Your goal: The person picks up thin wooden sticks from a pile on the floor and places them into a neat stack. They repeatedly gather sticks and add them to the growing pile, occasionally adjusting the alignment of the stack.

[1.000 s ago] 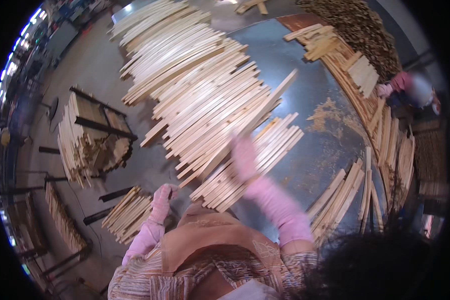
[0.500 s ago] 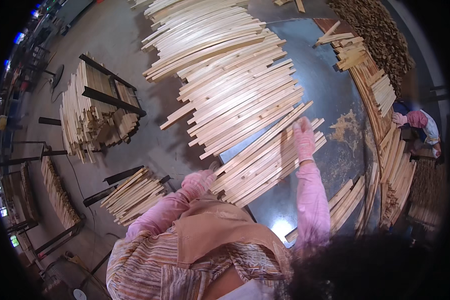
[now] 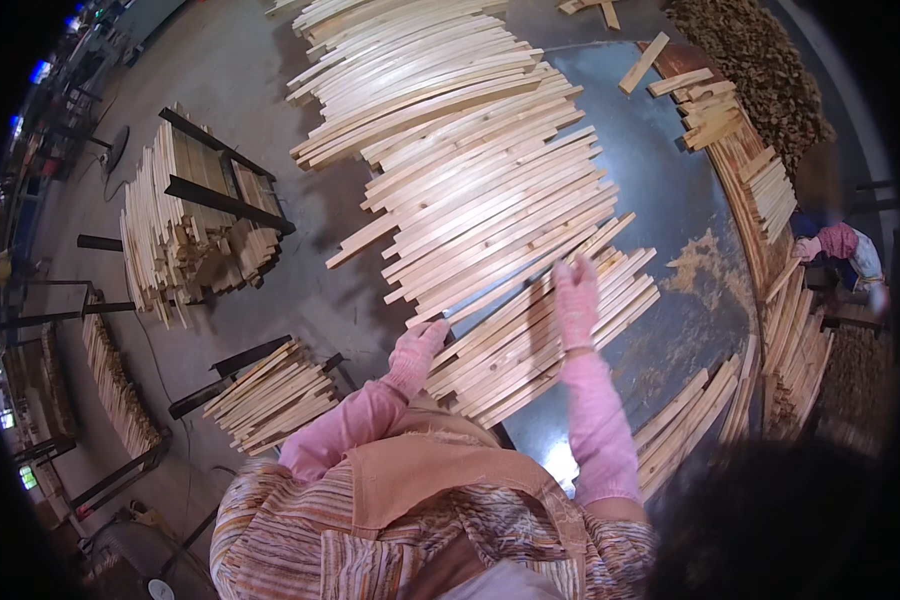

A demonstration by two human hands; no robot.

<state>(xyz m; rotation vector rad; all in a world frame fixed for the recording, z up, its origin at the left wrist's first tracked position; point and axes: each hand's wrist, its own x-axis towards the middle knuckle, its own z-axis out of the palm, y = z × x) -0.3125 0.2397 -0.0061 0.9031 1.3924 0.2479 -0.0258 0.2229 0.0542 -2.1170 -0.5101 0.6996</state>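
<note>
Both my hands wear pink gloves and are at a group of pale wooden strips lying side by side at the near end of the table. My left hand is closed at the left end of a strip at the far edge of this group. My right hand is farther along, its fingers bent down over a wooden strip near the right end; the fingertips are partly hidden. Just beyond, a larger spread of wooden strips lies in a slanting row across the table.
The grey metal table has sawdust on its right. Short wood pieces lie along its brown rim. A co-worker's gloved hand is at the far right. Racks of stacked strips stand left, with a smaller strip pile nearby.
My right hand has moved left and nearer the strips' middle. The left hand has shifted slightly right and away from me. A loose short piece at the far right has turned and slid left.
</note>
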